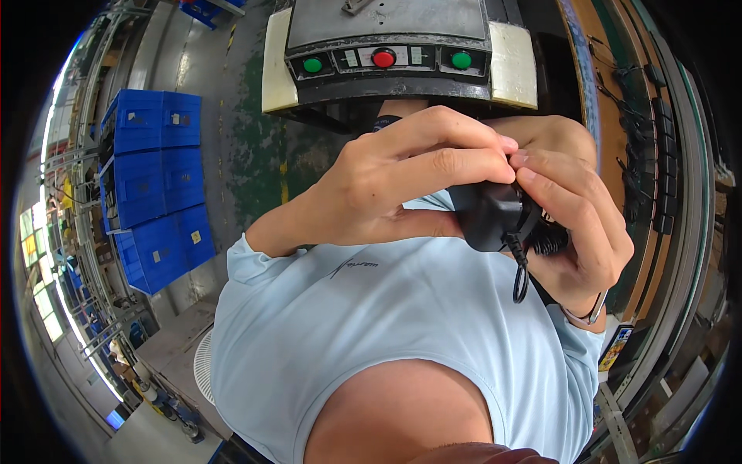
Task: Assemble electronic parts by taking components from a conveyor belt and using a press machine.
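Observation:
Close in front of my chest, both hands hold a black power adapter (pixel 487 215) with a black cable (pixel 519 271) hanging from its lower end. My left hand (pixel 417 174) is closed on the adapter, thumb beneath and fingers along its upper edge. From the other side my right hand (pixel 583 216) is closed round it, its fingertips meeting those of the left at the top. A coiled part of the cable (pixel 549 238) sits against my right palm. What lies right under the fingertips is hidden.
Ahead stands a grey machine (pixel 386 31) with a red button (pixel 383 58) between two green buttons (pixel 312 65). Blue bins (pixel 158 189) are stacked on the left. Along the right, several black adapters (pixel 663 166) with cables lie in a row on a bench (pixel 618 139).

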`<state>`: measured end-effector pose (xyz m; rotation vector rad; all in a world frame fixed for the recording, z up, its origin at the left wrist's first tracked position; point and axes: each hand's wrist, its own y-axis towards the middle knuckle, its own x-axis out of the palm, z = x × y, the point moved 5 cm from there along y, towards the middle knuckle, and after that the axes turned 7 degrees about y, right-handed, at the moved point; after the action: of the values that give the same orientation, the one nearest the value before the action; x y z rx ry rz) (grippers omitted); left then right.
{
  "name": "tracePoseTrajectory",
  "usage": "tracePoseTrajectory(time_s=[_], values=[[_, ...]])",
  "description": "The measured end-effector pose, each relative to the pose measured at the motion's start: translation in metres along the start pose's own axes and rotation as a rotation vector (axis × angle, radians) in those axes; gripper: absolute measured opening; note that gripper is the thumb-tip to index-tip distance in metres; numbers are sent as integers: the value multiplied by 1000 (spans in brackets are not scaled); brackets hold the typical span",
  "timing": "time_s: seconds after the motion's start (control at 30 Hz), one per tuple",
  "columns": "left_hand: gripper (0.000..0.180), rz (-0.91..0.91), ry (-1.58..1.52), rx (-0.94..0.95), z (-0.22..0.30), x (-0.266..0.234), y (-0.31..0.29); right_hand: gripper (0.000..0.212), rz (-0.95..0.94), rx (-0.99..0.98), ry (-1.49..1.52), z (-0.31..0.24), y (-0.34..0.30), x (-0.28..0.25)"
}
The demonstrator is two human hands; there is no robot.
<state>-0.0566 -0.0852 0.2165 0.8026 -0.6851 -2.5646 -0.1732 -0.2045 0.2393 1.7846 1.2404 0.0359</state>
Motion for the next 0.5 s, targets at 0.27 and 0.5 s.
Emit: tracePoseTrajectory(time_s=[0.27, 0.5], values=[[47, -26, -69, -54, -3, -1, -3, 29, -18, 12, 37, -1, 0, 4], [45, -88, -68, -105, 0, 0, 2, 28, -34, 74, -10, -2, 2, 6]])
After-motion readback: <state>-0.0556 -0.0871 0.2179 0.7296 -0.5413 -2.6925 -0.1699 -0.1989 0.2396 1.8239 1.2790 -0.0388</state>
